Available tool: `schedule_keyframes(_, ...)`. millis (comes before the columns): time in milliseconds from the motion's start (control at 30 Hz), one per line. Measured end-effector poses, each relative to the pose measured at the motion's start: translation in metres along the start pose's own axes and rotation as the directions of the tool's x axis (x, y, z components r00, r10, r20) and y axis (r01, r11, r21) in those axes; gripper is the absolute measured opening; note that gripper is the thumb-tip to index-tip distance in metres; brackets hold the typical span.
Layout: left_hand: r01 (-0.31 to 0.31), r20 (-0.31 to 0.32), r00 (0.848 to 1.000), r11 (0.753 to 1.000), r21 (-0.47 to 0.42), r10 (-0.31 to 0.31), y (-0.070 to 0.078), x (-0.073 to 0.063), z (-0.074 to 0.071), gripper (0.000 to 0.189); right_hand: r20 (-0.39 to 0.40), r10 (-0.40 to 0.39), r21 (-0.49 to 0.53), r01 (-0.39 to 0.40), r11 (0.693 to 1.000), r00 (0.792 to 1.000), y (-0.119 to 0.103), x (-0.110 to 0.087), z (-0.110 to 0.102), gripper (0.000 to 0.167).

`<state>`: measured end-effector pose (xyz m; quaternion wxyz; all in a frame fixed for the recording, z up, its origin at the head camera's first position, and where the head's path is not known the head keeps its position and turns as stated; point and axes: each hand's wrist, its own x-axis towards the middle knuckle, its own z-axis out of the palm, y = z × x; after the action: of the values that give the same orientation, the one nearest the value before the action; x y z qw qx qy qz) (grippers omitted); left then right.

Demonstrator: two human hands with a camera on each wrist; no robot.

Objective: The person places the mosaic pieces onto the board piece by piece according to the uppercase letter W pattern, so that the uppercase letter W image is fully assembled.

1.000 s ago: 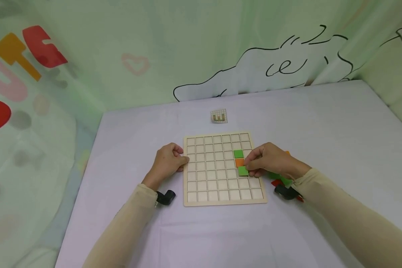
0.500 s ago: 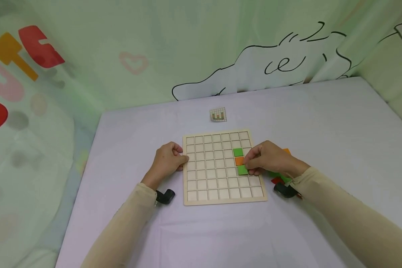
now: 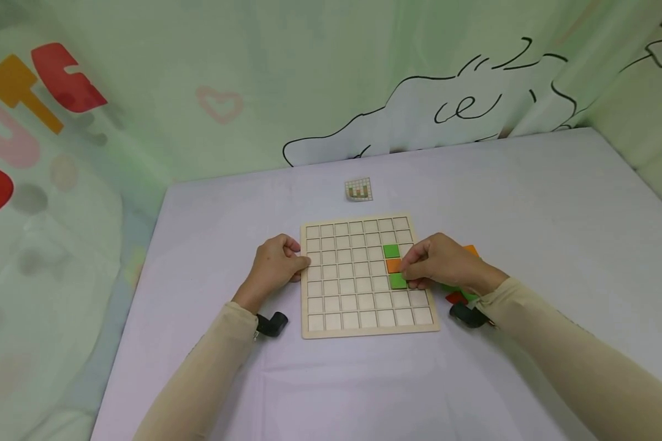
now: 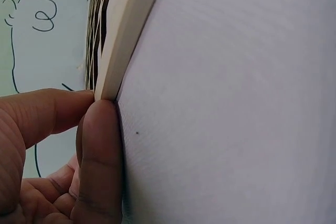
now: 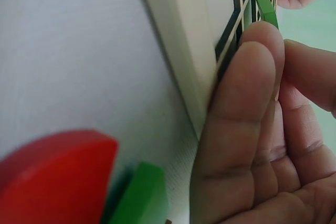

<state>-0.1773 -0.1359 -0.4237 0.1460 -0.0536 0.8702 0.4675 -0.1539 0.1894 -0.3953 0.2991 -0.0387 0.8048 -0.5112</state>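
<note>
A square wooden grid board (image 3: 342, 288) lies on the table between both hands. My left hand (image 3: 277, 263) holds its left edge, thumb and finger at the rim (image 4: 122, 51) in the left wrist view. Toward the board's right side, a green tile (image 3: 391, 251), an orange tile (image 3: 393, 265) and a nearer green tile (image 3: 397, 281) stand in one column. My right hand (image 3: 444, 263) pinches the nearer green tile at its right side. In the right wrist view this tile (image 5: 266, 8) sits tilted in the grid, partly hidden behind the fingertips.
Loose pieces lie right of the board, partly under my right hand: an orange piece (image 3: 471, 250), a red piece (image 5: 63, 171) and a green piece (image 5: 140, 198). A small card (image 3: 358, 190) printed with a grid pattern lies beyond the board. Printed curtains hang behind the table.
Both hands keep nearly the same places, and the tiles stay in their column. Only a slight shift of the whole head view shows.
</note>
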Motion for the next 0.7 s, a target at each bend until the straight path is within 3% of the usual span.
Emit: schedule_keyframes(700,0.01,0.013,1.0,1.0,-0.01,-0.01,-0.0002,0.0009,-0.002,0.028,-0.015,-0.003,-0.024,0.003,1.0,1.0,-0.0015,-0.0004,0.0026,0.013)
